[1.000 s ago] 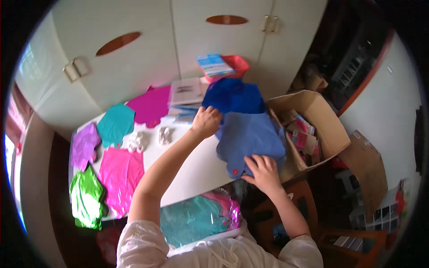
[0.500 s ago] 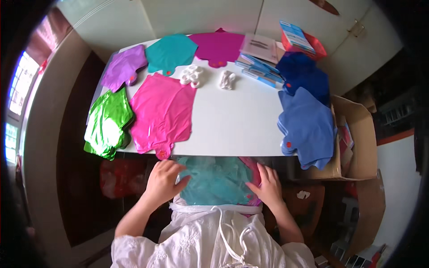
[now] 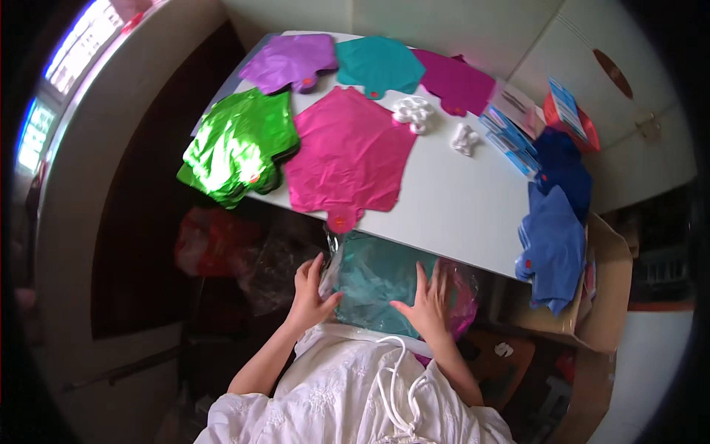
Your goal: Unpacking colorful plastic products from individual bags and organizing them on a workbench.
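Observation:
A clear plastic bag of flat foil balloons [image 3: 377,277], teal on top with pink beneath, lies on my lap below the table's near edge. My left hand [image 3: 310,285] holds its left edge, thumb on top. My right hand [image 3: 429,300] lies flat on the bag, fingers spread. On the white table [image 3: 458,207] lie a pink foil balloon [image 3: 347,159], a green stack [image 3: 237,148], purple [image 3: 288,63], teal [image 3: 377,66] and magenta [image 3: 455,85] ones, and a blue stack [image 3: 555,244] at the right edge.
Two white ribbon bundles [image 3: 414,111] [image 3: 464,138] sit mid-table. Blue-and-white packets [image 3: 510,140] and a red tray [image 3: 573,118] are at the far right. An open cardboard box [image 3: 603,296] stands right of the table. Red plastic [image 3: 214,240] lies under it. White cupboards [image 3: 481,29] line the back.
A second ago my hands were on the blue stack at the table's right. They came down to the bag on my lap, and my view swung left and downward.

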A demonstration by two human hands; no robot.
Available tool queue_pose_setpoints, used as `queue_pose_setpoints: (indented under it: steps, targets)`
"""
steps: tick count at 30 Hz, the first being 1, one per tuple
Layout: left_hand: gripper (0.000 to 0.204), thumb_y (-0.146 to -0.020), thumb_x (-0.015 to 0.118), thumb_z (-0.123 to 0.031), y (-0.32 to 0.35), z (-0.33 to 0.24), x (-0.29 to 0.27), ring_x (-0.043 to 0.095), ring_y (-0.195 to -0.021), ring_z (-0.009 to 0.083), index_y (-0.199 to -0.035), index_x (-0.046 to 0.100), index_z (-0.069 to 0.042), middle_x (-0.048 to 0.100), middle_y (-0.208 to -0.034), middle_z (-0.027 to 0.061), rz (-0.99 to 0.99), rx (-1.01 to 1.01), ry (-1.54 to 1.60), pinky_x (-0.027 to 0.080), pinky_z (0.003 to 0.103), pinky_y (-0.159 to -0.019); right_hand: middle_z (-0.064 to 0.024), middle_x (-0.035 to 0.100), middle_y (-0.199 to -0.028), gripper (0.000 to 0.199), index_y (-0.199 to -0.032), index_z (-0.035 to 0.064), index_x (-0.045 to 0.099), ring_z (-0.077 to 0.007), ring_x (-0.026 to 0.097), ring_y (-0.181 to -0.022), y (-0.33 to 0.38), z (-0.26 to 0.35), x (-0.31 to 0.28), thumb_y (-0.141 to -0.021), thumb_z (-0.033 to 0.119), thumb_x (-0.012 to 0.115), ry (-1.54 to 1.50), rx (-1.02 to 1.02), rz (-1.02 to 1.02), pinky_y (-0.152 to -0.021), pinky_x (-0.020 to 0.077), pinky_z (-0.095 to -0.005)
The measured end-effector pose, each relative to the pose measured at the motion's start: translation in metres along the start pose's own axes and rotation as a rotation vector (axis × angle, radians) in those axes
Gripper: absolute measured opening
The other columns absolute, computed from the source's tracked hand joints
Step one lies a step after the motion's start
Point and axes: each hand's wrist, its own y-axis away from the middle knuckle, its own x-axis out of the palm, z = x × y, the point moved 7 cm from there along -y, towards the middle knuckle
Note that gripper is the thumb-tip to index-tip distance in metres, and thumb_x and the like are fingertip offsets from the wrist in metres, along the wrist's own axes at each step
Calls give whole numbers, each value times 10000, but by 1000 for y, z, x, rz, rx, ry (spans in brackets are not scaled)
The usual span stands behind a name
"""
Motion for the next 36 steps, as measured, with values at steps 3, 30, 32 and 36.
queue_pose_setpoints:
  steps: [3, 30, 32, 36]
  targets:
    - [1014, -668, 773, -192, -1, 11, 3, 352, -1197, 329, -1409, 100, -31, 293, -1310, 238, -37, -77, 493, 292, 378, -1008, -209, 465, -1241, 610, -1249, 49, 431, -365, 392, -1200, -3, 11, 20, -713, 181, 690, -78, -101, 32, -968, 347, -457]
    - [582, -866, 428, -426, 15, 448, 129, 296, -1279, 381, -1351, 356, -112, 339, -1382, 185, 428, -679, -147, 254, 420, -1047, -109, 583, -1085, 311, -1022, 31, 605, -284, 529, -1039, -13, 70, 29, -714, 64, 620, -202, -237, 144, -899, 406, -412]
    - [597, -870, 382, -480, 34, 506, 196, 336, -1258, 381, -1350, 357, -127, 357, -1377, 168, 650, -845, 12, 287, 416, -1029, -115, 569, -1107, 342, -1042, 32, 594, -288, 514, -1063, -15, 70, 32, -707, 90, 633, -160, -250, 205, -917, 391, -431]
    - [512, -858, 424, -411, 18, 521, 231, 418, -1180, 351, -1270, 438, -108, 432, -1294, 179, 612, -678, -73, 351, 410, -967, -131, 544, -1149, 374, -1063, 32, 581, -308, 489, -1101, -17, 69, 39, -704, 117, 644, -145, -204, 255, -964, 349, -473]
